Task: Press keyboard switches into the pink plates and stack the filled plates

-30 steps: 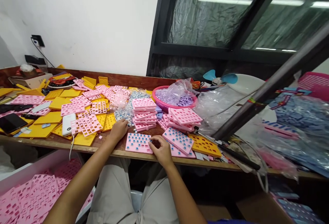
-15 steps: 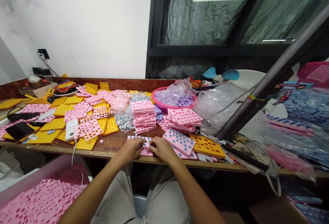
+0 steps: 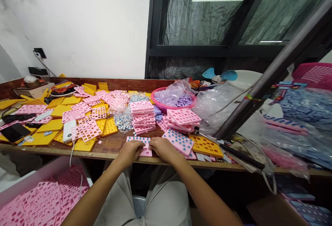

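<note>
Resting at pink plate: left hand, right hand (palms down).

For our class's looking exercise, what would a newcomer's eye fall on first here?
Probably the jumble of yellow plates and pink plates across the left of the table. Next, perhaps, the pink basket of purple pieces towards the back, and the dark pole slanting across the right. At the front, the left hand and right hand are at a pink board.
</note>
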Demonstrator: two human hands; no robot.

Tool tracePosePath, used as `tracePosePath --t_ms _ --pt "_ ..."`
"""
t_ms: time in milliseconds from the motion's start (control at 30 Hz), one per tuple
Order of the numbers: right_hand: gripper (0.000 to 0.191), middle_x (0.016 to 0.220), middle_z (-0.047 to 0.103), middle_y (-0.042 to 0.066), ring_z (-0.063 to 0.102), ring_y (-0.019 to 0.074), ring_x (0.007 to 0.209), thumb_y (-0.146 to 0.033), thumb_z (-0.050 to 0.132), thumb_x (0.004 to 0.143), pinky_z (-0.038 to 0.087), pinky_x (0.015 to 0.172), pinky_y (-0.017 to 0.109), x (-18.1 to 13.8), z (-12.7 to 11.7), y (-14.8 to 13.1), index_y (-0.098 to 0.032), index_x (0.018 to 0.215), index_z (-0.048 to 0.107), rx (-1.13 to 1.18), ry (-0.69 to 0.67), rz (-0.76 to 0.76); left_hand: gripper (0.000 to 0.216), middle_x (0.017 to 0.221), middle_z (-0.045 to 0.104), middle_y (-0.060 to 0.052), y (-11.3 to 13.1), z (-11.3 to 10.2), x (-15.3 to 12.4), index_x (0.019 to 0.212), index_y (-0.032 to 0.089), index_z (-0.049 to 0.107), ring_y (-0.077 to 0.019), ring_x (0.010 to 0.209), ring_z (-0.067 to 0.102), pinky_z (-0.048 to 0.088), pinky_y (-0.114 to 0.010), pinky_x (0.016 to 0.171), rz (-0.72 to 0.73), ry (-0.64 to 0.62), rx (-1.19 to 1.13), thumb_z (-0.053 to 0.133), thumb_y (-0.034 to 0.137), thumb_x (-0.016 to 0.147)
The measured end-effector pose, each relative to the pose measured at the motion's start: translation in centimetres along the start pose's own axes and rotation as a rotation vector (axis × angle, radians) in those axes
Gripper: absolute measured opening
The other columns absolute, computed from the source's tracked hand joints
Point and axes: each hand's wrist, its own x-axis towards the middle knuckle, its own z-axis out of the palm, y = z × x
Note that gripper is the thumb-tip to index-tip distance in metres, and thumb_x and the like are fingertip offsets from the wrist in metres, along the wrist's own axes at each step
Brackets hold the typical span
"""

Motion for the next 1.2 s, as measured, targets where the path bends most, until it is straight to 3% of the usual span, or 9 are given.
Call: tracePosePath --t_ms 167,333,533,667,800,967,1200 --pt "0.018 0.09 0.074 0.011 0.069 0.0234 0.084 -0.012 0.059 0.089 0.044 0.073 0.029 1.6 -1.0 -1.0 -0.018 0.085 0.076 -0.08 -0.028 -0.033 0.015 0.096 0.074 -0.005 0.1 0.4 -0.1 0.098 0.024 0.073 -0.0212 0.094 0.066 0.048 -0.032 0.087 -0.059 0.036 0.118 0.062 0.022 0.089" --pt "0.012 0.085 0.075 0.007 0.068 0.022 0.081 -0.015 0.066 0.084 0.044 0.071 0.028 2.3 -1.0 -0.2 -0.021 0.079 0.075 0.038 -0.081 -0.018 0.013 0.09 0.072 -0.005 0.9 0.1 -0.2 0.093 0.026 0.074 -0.0238 0.093 0.063 0.045 -0.036 0.088 -0.099 0.04 0.23 0.064 0.021 0.085" --pt "0.018 0.092 0.07 0.005 0.065 0.0176 0.086 -0.019 0.056 0.095 0.047 0.08 0.027 -0.1 1.7 0.4 -0.02 0.091 0.073 0.358 0.143 -0.041 0.015 0.094 0.074 -0.005 0.3 0.4 -0.3 0.095 0.023 0.072 -0.0226 0.095 0.064 0.044 -0.035 0.09 -0.055 0.042 0.119 0.062 0.017 0.086" --pt "0.021 0.096 0.07 0.006 0.064 0.0185 0.089 -0.02 0.052 0.097 0.049 0.082 0.03 -1.1 3.6 -0.1 -0.02 0.096 0.073 0.493 0.273 0.006 0.016 0.097 0.074 -0.004 -0.4 1.1 -0.8 0.096 0.021 0.072 -0.0213 0.096 0.063 0.045 -0.033 0.088 0.012 0.107 0.067 0.057 0.015 0.092" --pt "0.019 0.095 0.071 0.007 0.065 0.0205 0.087 -0.022 0.055 0.096 0.05 0.081 0.033 -1.0 4.4 -0.2 -0.021 0.095 0.074 0.535 0.323 0.053 0.017 0.098 0.073 -0.006 -0.2 1.4 -1.0 0.101 0.02 0.071 -0.0223 0.097 0.061 0.046 -0.034 0.087 0.017 0.136 0.156 0.054 0.018 0.096" --pt "0.018 0.094 0.072 0.007 0.065 0.0208 0.087 -0.022 0.056 0.096 0.051 0.081 0.034 -0.8 4.3 -0.2 -0.022 0.094 0.074 0.549 0.325 0.081 0.012 0.091 0.071 -0.008 0.4 0.8 -0.2 0.094 0.019 0.068 -0.0251 0.095 0.058 0.045 -0.037 0.084 0.143 0.023 0.356 0.056 0.019 0.095" --pt "0.019 0.098 0.071 0.007 0.065 0.0222 0.092 -0.023 0.054 0.097 0.049 0.085 0.036 -1.2 4.6 -1.0 -0.022 0.096 0.073 0.483 0.355 0.125 0.015 0.088 0.072 -0.007 -0.3 1.0 0.1 0.095 0.02 0.071 -0.0237 0.091 0.06 0.045 -0.036 0.084 0.127 -0.004 0.262 0.057 0.016 0.093"
